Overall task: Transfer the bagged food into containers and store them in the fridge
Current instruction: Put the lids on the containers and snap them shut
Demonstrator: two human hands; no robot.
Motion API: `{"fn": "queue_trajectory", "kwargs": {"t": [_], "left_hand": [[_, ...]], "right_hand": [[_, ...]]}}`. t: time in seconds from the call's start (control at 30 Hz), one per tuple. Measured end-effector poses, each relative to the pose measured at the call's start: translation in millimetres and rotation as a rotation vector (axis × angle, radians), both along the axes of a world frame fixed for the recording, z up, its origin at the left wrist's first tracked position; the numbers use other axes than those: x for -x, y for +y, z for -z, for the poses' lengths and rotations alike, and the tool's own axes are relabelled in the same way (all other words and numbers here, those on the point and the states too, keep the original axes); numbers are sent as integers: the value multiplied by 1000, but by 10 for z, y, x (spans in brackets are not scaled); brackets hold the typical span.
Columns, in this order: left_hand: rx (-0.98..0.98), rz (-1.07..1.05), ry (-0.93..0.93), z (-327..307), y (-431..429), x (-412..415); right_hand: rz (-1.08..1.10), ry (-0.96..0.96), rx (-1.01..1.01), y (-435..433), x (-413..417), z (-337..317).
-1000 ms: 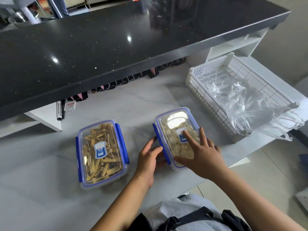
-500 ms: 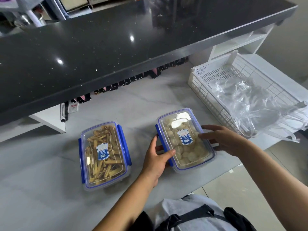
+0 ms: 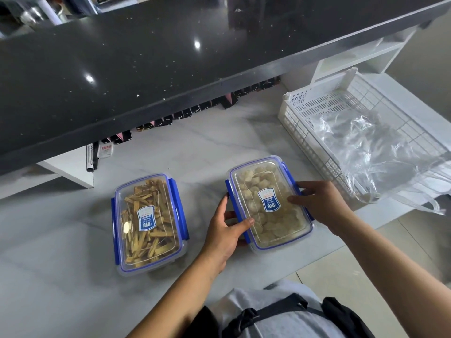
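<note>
Pale marble counter (image 3: 73,264) fills the near ground, and both food boxes sit close to its front edge, within easy reach of the person standing there. At the right box (image 3: 258,181), packed with pale round pieces under a clear lid, the left hand (image 3: 223,236) grips the left side: its thumb is bent over the lid's rim and its fingers go down the wall beside the blue clasp. The right hand (image 3: 319,203) takes the opposite side, thumb laid on the lid by the label and fingers curved over the right clasp. A hold from both sides like this suits either pressing the clasps home or lifting the box level; the fingers hide the right clasp, so I cannot tell whether it is latched.

Just to the left, apart from both hands, the left box (image 3: 148,225) holds yellow-brown strips. Its lid is on and its side clasps look folded down, so it seems ready to carry.

Farther right, a white basket (image 3: 300,111) stands at the counter's end with crumpled clear bags (image 3: 361,147) lying in it, one trailing over the near rim. They look emptied and set aside, out of the way of the boxes. That suggests the filling is done and the fridge step is left; no fridge is in view.

Beyond, a black shelf (image 3: 146,57) overhangs the counter, with small dark packets (image 3: 185,113) lined up beneath it
</note>
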State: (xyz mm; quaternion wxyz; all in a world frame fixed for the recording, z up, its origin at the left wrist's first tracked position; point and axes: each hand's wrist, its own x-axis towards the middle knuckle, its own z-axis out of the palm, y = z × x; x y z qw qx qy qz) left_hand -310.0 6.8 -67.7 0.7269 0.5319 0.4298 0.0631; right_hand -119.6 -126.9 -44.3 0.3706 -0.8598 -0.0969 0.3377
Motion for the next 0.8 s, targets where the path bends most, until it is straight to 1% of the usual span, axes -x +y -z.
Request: {"fn": "queue_trajectory", "kwargs": {"t": [0.07,0.1,0.17,0.2,0.23,0.27,0.33,0.47,0.63,0.73,0.8], "left_hand": [[1,8,14,-5,19,-1],[7,9,22,-9,18,-9],[0,1,41,-29,9,-24],[-13,-1,50,-44,2,-33],[-26,-4,58,-47,-5,-38],[-42,-3,65,-49,-13,-42],[-74,-4,76,-60,-21,-50],[-121,7,98,-51,-34,-75],[-225,36,110,-81,-92,-145],[-213,43,121,-114,-90,-175],[-191,39,125,-140,-69,-188]], "right_hand": [[-25,-26,16,-10,23,-31],[-91,-118,73,-16,53,-72],[-301,-423,240,-29,185,-138],[-400,-530,261,-35,284,-132],[-483,-547,258,-37,391,-123],[-542,-506,254,-45,482,-91],[-599,-450,275,-82,584,54],[-651,-572,331,-128,609,230],[-604,-675,319,-101,652,299],[-605,-683,313,-85,647,295],[-607,-654,316,-58,647,284]]}}
